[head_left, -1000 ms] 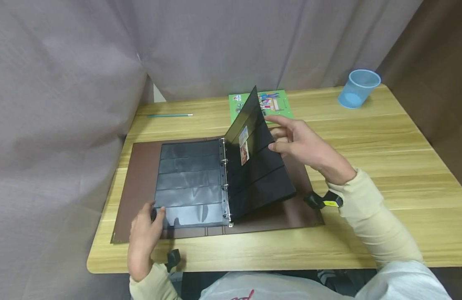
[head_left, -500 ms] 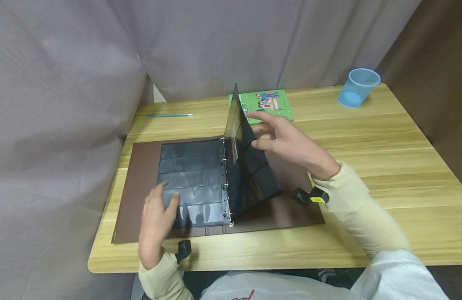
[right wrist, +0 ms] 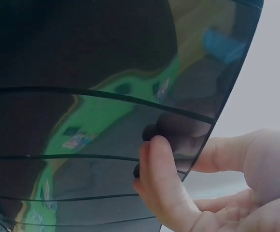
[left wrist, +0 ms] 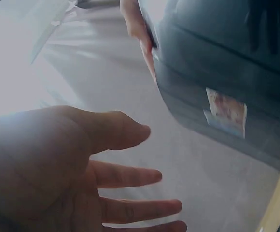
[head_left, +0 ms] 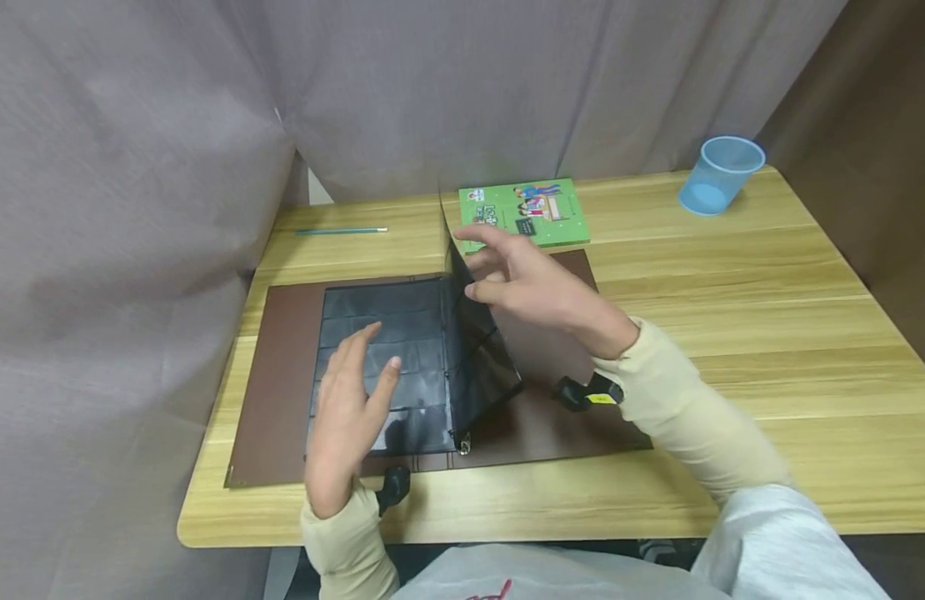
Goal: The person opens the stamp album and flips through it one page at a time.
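Observation:
A brown ring binder (head_left: pixel 278 358) lies spread flat on the table, with a black pocket page (head_left: pixel 383 302) on its left side. Another black pocket page (head_left: pixel 483 354) stands nearly upright at the rings. My right hand (head_left: pixel 537 283) pinches that page by its free edge, some fingers on its right face, as the right wrist view shows. The left hand (head_left: pixel 350 400) hovers over the left page with spread, fairly straight fingers and holds nothing. In the left wrist view, a small picture card (left wrist: pixel 229 111) sits in a pocket of the raised page; the head view hides it.
A green illustrated book (head_left: pixel 533 208) lies behind the binder. At the back left is a teal pencil (head_left: pixel 342 231), and a blue plastic cup (head_left: pixel 721 177) stands at the back right corner. Grey curtains (head_left: pixel 432 92) border the table.
My right hand has moved left, swinging the page from a rightward lean to nearly upright. The left hand has left the left page's lower corner and moved up and right.

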